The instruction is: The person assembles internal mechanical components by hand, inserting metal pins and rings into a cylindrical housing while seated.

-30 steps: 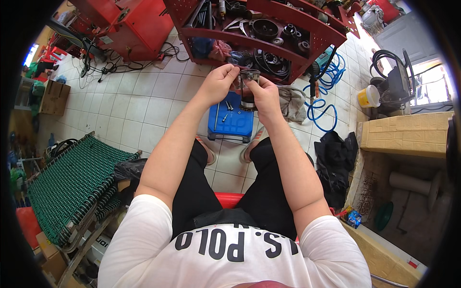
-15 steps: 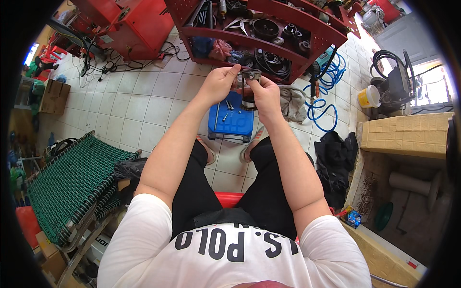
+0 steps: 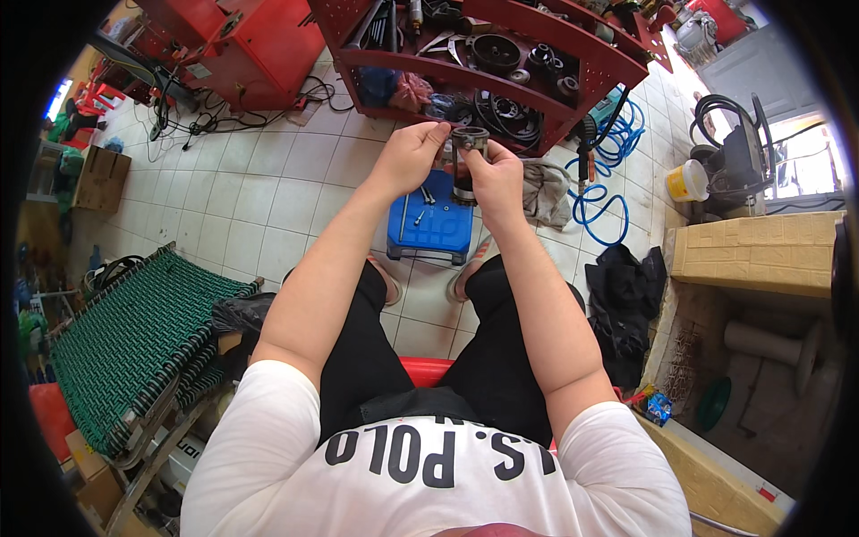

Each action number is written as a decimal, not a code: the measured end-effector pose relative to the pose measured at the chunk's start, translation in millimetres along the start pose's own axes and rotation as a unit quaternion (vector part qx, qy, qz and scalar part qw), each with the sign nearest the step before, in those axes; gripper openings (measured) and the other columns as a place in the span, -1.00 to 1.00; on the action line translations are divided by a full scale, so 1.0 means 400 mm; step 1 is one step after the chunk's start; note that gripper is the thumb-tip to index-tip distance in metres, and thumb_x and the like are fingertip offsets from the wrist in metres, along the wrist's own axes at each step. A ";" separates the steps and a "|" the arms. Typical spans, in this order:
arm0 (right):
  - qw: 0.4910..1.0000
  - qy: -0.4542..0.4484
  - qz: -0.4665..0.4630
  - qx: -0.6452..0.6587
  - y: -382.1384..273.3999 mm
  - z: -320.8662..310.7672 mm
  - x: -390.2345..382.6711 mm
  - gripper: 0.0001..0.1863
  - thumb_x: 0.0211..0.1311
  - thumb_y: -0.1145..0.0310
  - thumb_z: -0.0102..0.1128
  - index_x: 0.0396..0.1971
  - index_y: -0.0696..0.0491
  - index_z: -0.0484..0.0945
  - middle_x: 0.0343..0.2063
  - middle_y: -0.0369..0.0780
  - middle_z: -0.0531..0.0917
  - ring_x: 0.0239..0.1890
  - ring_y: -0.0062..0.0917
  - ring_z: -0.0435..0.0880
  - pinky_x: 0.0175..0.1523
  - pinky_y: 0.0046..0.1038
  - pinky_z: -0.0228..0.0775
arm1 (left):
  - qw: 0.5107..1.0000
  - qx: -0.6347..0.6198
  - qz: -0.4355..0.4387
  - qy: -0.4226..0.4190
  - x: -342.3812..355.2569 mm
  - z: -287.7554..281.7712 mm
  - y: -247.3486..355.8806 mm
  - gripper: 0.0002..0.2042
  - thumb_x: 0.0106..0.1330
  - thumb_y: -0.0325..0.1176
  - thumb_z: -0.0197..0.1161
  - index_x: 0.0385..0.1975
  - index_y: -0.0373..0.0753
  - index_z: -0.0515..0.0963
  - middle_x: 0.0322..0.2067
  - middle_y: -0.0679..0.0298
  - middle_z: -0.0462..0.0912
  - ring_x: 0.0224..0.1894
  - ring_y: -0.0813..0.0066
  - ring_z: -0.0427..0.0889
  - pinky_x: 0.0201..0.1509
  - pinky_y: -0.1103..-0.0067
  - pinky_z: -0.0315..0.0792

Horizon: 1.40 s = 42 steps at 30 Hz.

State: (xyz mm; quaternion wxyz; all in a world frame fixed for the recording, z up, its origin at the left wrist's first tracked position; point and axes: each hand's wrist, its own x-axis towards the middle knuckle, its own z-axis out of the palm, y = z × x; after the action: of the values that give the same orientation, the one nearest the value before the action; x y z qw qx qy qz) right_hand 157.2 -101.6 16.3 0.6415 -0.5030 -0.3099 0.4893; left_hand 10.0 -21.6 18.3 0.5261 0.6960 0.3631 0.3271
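I sit on a red stool with both arms stretched forward. My right hand grips a small dark metal cylindrical part, held upright in front of me. My left hand pinches the top rim of the same part with its fingertips. Below the hands, on the tiled floor between my feet, lies a blue plastic tool case with a few small metal pieces on its lid.
A red metal shelf with dark rings and machine parts stands just beyond my hands. A blue coiled hose and a grey rag lie to the right. A green woven cot is at left, a black bag at right.
Both hands stay on the metal part; they have shifted it slightly and the left fingers moved up onto its top rim.
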 end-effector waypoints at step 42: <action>0.907 0.031 -0.312 -0.280 -0.030 0.001 -0.015 -0.74 -0.07 0.52 0.44 -0.29 0.17 0.73 -0.35 -0.21 0.69 -0.29 -0.44 0.69 -0.16 -0.44 0.51 | 0.983 -0.175 0.040 -0.040 0.002 0.012 -0.017 -0.61 0.66 -0.02 -0.03 -0.28 -0.19 0.54 -0.52 0.48 0.42 -0.46 0.70 0.37 -0.35 0.66 0.32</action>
State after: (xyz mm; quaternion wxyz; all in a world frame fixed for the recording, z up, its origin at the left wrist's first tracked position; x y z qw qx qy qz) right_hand 158.9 -107.3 28.4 0.6031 -0.5547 -0.5554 0.1418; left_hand 13.2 -22.2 10.7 0.6405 0.6196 0.2503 0.3784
